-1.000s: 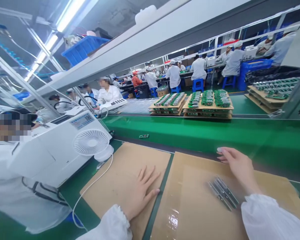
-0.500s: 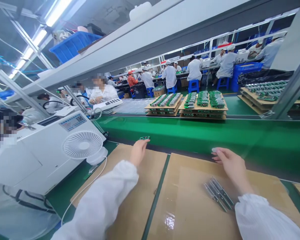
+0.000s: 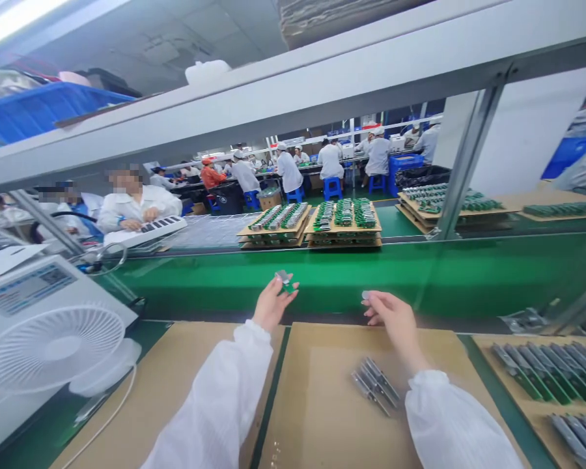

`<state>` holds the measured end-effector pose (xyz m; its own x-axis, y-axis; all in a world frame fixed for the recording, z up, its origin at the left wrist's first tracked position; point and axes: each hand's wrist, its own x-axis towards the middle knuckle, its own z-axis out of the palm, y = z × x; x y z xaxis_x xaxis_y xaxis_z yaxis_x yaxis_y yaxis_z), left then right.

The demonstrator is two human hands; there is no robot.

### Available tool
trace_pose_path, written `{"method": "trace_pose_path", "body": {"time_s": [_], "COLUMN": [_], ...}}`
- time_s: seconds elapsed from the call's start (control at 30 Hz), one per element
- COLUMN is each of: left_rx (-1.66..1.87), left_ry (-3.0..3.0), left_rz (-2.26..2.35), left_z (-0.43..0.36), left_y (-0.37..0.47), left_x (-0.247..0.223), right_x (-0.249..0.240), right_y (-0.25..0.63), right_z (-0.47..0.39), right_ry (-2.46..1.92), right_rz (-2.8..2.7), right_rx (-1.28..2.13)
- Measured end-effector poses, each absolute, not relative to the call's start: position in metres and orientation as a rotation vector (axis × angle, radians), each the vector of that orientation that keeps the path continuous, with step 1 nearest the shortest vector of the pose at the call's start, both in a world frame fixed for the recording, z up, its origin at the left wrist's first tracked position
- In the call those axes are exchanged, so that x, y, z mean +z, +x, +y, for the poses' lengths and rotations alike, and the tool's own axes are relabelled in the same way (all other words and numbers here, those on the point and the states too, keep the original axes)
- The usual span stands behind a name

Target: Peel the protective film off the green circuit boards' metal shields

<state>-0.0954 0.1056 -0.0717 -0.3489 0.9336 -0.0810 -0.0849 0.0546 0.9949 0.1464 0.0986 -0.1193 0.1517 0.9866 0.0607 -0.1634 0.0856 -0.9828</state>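
My left hand [image 3: 272, 305] is stretched out over the green conveyor belt [image 3: 469, 273] and pinches a small green circuit board [image 3: 286, 280] between its fingertips. My right hand [image 3: 390, 319] hovers at the far edge of a cardboard sheet [image 3: 322, 404], fingers loosely curled and holding nothing. A small row of circuit boards [image 3: 375, 384] lies on that sheet just left of my right wrist. Both arms wear white sleeves.
A white machine with a round fan [image 3: 53, 348] stands at the left, its cable trailing over another cardboard sheet [image 3: 161, 391]. A tray of circuit boards [image 3: 551, 378] sits at the right. Stacked board trays [image 3: 342, 225] lie beyond the belt. Workers in white sit across and behind.
My left hand went from lying flat on the cardboard to reaching the belt and lifting the small green board. The view swung to the right; my right hand barely moved.
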Motion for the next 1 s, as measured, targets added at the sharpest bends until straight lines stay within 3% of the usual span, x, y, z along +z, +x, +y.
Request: {"method": "trace_pose_path", "body": {"time_s": [0.2,0.33,0.43,0.63,1.0], "left_rx": [1.319,1.218,1.22,1.194,1.243], "left_ry": [0.773,0.616,0.535,0.508,0.614], "left_rz": [0.923,0.556,0.377,0.255,0.305], "left_z": [0.049,0.001,-0.022,-0.03,-0.026], "left_y": [0.011,0.025,0.024,0.025,0.025], "left_x": [-0.031,-0.004,0.005,0.005,0.006], "right_x": [-0.074,-0.008,0.025,0.022,0.013], "right_y": [0.154,0.165,0.162,0.141,0.135], "right_z": [0.081,0.035,-0.005,-0.032,-0.027], "right_ry": [-0.994,-0.945,-0.933,-0.956,-0.933], "right_rz": [-1.012,-1.167,-1.316,-1.424,-1.483], "right_rx": [1.105,1.042,0.806,0.489,0.434]}}
